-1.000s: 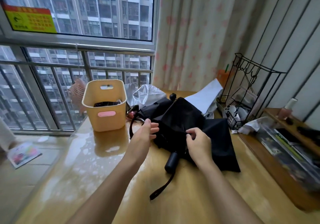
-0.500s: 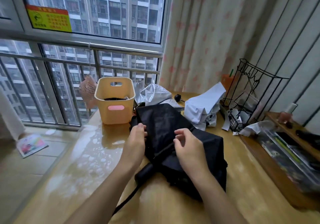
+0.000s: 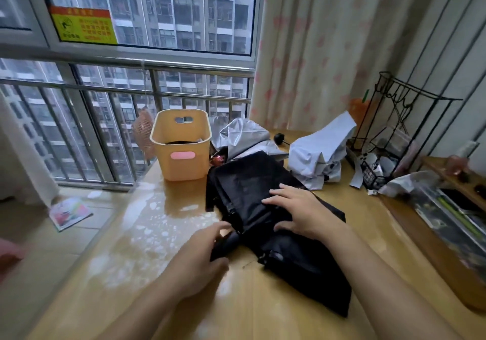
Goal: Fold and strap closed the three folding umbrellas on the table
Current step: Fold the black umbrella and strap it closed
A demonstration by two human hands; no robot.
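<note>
A black folding umbrella (image 3: 249, 182) lies loosely collapsed in the middle of the wooden table (image 3: 263, 313), its canopy spread in flat folds. My left hand (image 3: 200, 258) curls round its short black handle (image 3: 227, 243) at the near left end. My right hand (image 3: 297, 213) rests on top of the canopy with its fingers spread and straight. Behind it lie a crumpled silver umbrella (image 3: 243, 135) and a pale grey umbrella (image 3: 319, 150), both unfolded and loose.
An orange plastic basket (image 3: 181, 153) stands at the back left by the window railing. A black wire rack (image 3: 394, 134) and a wooden tray (image 3: 447, 224) of clutter fill the right side. The table's left edge drops to the floor.
My left hand left the canopy's edge and came down onto the handle. My right hand stopped pinching the fabric and lies flat on it. The canopy looks flatter.
</note>
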